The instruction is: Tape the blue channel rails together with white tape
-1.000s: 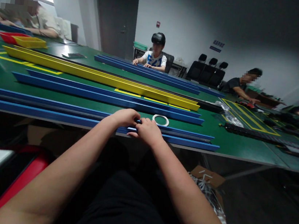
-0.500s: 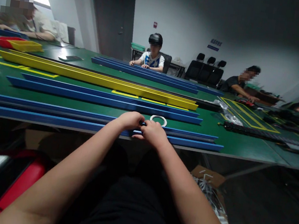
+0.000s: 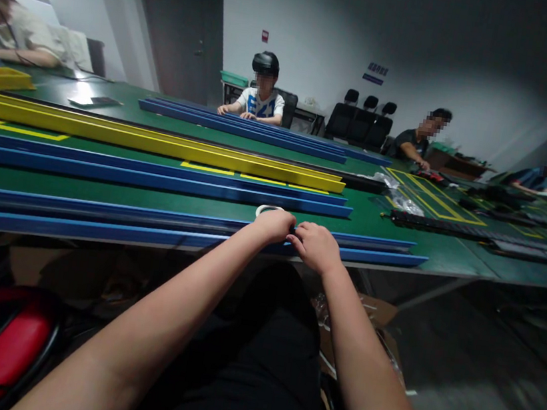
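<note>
The left hand (image 3: pixel 275 225) is resting knuckles-up on the long blue metal rail (image 3: pixel 99 230) that is lying along the near edge of the green tabletop (image 3: pixel 203 206); its fingers are curling down onto the rail's dark middle groove. The right hand (image 3: pixel 316 245) is sitting just beside it on the same rail, also curled, with the two hands' fingertips touching; the fingertips are hiding underneath, so I cannot tell whether either hand is pinching anything or only pressing. A ring of white tape (image 3: pixel 263 208) is lying flat on the tabletop just behind the left hand, partly covered by it. Farther back, a second long blue rail (image 3: pixel 156 179) and a long yellow channel (image 3: pixel 160 143) are running parallel to the near one; across the tabletop a person in a white and blue shirt (image 3: pixel 259 101) is sitting with both hands on another blue rail.
</note>
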Demonstrator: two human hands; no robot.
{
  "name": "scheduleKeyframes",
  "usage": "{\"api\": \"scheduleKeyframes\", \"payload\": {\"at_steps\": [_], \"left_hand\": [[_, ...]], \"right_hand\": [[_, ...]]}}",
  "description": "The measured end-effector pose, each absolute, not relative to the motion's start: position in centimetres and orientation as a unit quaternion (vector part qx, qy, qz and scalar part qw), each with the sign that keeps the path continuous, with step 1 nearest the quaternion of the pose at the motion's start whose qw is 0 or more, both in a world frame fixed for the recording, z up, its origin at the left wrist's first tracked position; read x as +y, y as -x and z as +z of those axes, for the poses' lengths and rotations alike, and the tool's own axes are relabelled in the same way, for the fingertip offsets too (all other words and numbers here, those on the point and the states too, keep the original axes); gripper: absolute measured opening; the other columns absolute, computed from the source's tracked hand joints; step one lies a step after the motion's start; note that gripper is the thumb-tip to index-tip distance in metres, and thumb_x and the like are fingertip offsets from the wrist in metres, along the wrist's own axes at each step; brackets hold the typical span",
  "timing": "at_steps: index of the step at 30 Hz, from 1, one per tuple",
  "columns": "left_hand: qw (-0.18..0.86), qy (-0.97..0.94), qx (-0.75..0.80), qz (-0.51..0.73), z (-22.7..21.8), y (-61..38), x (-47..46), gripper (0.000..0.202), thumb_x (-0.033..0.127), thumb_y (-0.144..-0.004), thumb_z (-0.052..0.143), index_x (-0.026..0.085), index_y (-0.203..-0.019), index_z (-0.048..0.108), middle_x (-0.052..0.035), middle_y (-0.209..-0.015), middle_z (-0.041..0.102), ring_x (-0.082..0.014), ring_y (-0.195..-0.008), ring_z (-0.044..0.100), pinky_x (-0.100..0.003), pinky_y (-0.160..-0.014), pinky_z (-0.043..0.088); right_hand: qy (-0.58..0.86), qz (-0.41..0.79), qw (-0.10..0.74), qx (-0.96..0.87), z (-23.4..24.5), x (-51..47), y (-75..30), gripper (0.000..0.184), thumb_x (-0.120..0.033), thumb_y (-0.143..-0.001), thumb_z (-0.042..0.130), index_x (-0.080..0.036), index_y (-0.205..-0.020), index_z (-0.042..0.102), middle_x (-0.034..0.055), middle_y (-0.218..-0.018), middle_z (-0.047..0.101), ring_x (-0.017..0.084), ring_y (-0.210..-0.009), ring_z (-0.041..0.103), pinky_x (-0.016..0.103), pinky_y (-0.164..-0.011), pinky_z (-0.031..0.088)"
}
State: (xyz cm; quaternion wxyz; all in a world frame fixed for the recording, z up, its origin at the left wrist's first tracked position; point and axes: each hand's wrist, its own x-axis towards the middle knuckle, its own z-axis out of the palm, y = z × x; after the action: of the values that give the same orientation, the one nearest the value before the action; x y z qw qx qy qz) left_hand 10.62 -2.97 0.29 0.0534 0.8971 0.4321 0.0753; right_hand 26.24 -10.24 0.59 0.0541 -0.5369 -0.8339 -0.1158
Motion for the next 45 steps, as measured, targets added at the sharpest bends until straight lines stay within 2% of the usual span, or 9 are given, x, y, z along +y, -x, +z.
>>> {"api": "scheduleKeyframes", "payload": {"at_steps": [5, 9, 13, 16, 22, 26, 30, 38, 45], "left_hand": [[0.048, -0.883, 0.458, 0.088, -0.2, -7.5, -3.1, 0.031, 0.050, -0.077, 0.059, 0.027, -0.095, 0.071, -0.0056, -0.097, 0.073, -0.0215, -0.089, 0.066, -0.027, -0.070, 0.045], [0.063, -0.857, 0.507, 0.069, -0.5, -2.7, -2.9, 0.035, 0.050, -0.074, 0.061, 0.030, -0.101, 0.069, -0.0035, -0.098, 0.073, -0.0210, -0.087, 0.065, -0.026, -0.068, 0.044], [0.070, -0.830, 0.551, 0.039, -0.3, 2.8, -2.8, 0.042, 0.058, -0.070, 0.061, 0.030, -0.100, 0.069, -0.0037, -0.096, 0.073, -0.0218, -0.083, 0.064, -0.027, -0.064, 0.042], [0.069, -0.822, 0.565, 0.006, -0.1, 6.2, -3.0, 0.038, 0.058, -0.071, 0.059, 0.029, -0.092, 0.071, -0.0042, -0.088, 0.073, -0.0203, -0.076, 0.064, -0.026, -0.060, 0.039], [0.079, -0.813, 0.576, 0.019, 0.3, 10.7, -3.5, 0.030, 0.050, -0.071, 0.058, 0.028, -0.087, 0.071, -0.0029, -0.082, 0.073, -0.0176, -0.070, 0.061, -0.025, -0.057, 0.036], [0.103, -0.827, 0.552, 0.039, 0.7, 11.8, -3.7, 0.027, 0.050, -0.072, 0.059, 0.026, -0.078, 0.070, -0.0002, -0.071, 0.069, -0.0151, -0.063, 0.056, -0.024, -0.055, 0.033], [0.078, -0.843, 0.531, 0.047, 0.9, 11.8, -3.9, 0.026, 0.048, -0.073, 0.058, 0.025, -0.075, 0.069, -0.0001, -0.067, 0.066, -0.0146, -0.060, 0.053, -0.025, -0.055, 0.032], [0.063, -0.855, 0.511, 0.063, 0.2, 5.7, -3.7, 0.025, 0.048, -0.074, 0.060, 0.025, -0.074, 0.068, -0.0030, -0.071, 0.069, -0.0171, -0.064, 0.058, -0.026, -0.055, 0.034], [0.079, -0.850, 0.513, 0.088, 0.4, -6.0, -4.5, 0.029, 0.048, -0.076, 0.062, 0.026, -0.092, 0.074, -0.0091, -0.097, 0.074, -0.0234, -0.089, 0.067, -0.029, -0.075, 0.048]], "right_hand": [[0.590, -0.118, 0.057, -0.796, 0.7, -10.3, -25.4, 0.045, -0.049, -0.101, 0.027, -0.020, -0.101, 0.062, 0.0086, -0.101, 0.068, 0.022, -0.096, 0.060, 0.031, -0.082, 0.038], [0.649, -0.114, 0.083, -0.748, 0.5, -10.2, -24.0, 0.040, -0.049, -0.099, 0.032, -0.019, -0.114, 0.055, 0.0086, -0.096, 0.069, 0.023, -0.090, 0.061, 0.033, -0.080, 0.038], [0.648, -0.122, 0.111, -0.744, 0.2, -10.2, -20.4, 0.041, -0.045, -0.098, 0.034, -0.019, -0.125, 0.051, 0.0107, -0.107, 0.067, 0.025, -0.100, 0.059, 0.037, -0.086, 0.039], [0.601, -0.114, 0.098, -0.785, 0.1, -10.3, -16.4, 0.043, -0.047, -0.099, 0.028, -0.020, -0.115, 0.059, 0.0126, -0.116, 0.064, 0.026, -0.109, 0.054, 0.039, -0.091, 0.039], [0.554, -0.083, 0.086, -0.824, 0.0, -9.7, -9.2, 0.051, -0.055, -0.098, 0.022, -0.020, -0.114, 0.057, 0.0122, -0.115, 0.065, 0.027, -0.107, 0.056, 0.046, -0.091, 0.040], [0.569, -0.085, 0.090, -0.813, 0.1, -9.4, -7.6, 0.057, -0.058, -0.097, 0.021, -0.018, -0.109, 0.059, 0.0140, -0.108, 0.067, 0.028, -0.104, 0.059, 0.045, -0.089, 0.042], [0.574, -0.095, 0.101, -0.807, 0.0, -9.4, -7.8, 0.058, -0.059, -0.096, 0.022, -0.015, -0.106, 0.059, 0.0164, -0.104, 0.067, 0.028, -0.101, 0.060, 0.042, -0.087, 0.042], [0.587, -0.108, 0.077, -0.798, 0.2, -9.4, -13.6, 0.050, -0.052, -0.097, 0.027, -0.017, -0.106, 0.061, 0.0143, -0.106, 0.068, 0.028, -0.101, 0.060, 0.041, -0.086, 0.042], [0.602, -0.126, 0.051, -0.787, 0.9, -10.3, -24.6, 0.041, -0.044, -0.098, 0.032, -0.019, -0.103, 0.063, 0.0106, -0.100, 0.070, 0.024, -0.099, 0.060, 0.034, -0.085, 0.039]]}}
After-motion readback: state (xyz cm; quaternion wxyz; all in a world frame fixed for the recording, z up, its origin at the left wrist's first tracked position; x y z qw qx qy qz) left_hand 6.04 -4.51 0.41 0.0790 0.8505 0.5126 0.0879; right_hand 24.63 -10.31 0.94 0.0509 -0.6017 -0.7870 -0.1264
